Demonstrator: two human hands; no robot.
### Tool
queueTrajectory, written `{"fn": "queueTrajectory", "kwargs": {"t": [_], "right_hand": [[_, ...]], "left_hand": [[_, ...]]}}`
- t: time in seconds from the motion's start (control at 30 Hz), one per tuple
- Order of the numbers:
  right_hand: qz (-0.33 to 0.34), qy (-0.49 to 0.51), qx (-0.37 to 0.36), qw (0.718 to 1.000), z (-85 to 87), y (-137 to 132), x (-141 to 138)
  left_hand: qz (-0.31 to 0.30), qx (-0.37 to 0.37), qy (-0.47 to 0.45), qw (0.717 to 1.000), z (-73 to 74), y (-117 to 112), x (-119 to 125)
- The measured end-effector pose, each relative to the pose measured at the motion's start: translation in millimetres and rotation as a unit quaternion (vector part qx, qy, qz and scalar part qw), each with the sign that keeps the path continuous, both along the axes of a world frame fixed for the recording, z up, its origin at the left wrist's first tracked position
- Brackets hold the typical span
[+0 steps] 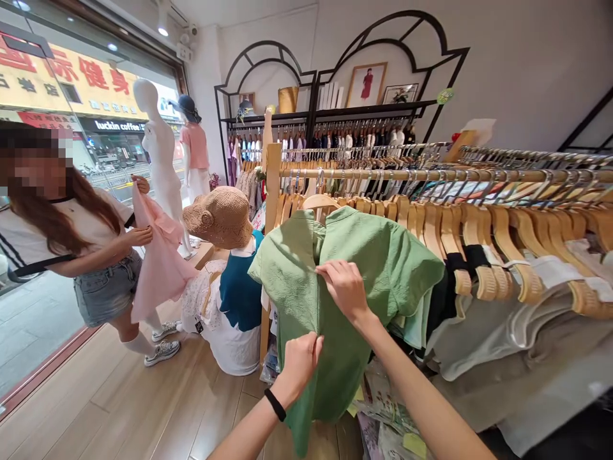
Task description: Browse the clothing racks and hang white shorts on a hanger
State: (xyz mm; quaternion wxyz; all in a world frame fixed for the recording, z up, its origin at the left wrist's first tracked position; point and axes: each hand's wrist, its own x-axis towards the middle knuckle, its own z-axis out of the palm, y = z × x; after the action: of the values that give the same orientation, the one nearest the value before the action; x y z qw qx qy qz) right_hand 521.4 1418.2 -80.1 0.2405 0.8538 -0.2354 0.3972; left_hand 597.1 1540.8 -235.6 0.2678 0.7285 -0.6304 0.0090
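pinching the front edges of a green short-sleeved shirt (378, 268), the left hand (299, 365) grasps low and the right hand (345, 289) higher; it hangs at the end of a wooden rail (431, 174), its hem free above the plank floor (215, 409).

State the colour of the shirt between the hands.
The shirt is plain pale green, shown best in the head view.
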Motion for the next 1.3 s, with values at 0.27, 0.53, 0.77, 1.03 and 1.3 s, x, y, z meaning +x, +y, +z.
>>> {"fn": "queueTrajectory", "kwargs": {"t": [0.27,0.53,0.77,1.03,1.3], "right_hand": [[-0.052,0.021,0.075,0.996,64.1,-57.4,32.7],[-0.082,0.016,0.13,0.988,121.1,-103.0,49.7],[-0.09,0.002,0.153,0.984,149.5,-134.7,53.8],[-0.057,0.027,0.218,0.974,148.1,-148.9,46.5],[0.013,-0.009,0.229,0.973,135.8,-159.4,40.8]], "left_hand": [[0.011,-0.03,-0.017,0.999,6.6,-7.7,10.0],[-0.005,-0.045,-0.022,0.999,13.3,-9.4,11.5],[-0.004,-0.044,-0.011,0.999,26.2,-11.4,15.6],[-0.025,0.018,-0.01,0.999,28.5,-11.5,11.8],[-0.027,0.039,-0.003,0.999,25.2,-11.0,11.6]]}}
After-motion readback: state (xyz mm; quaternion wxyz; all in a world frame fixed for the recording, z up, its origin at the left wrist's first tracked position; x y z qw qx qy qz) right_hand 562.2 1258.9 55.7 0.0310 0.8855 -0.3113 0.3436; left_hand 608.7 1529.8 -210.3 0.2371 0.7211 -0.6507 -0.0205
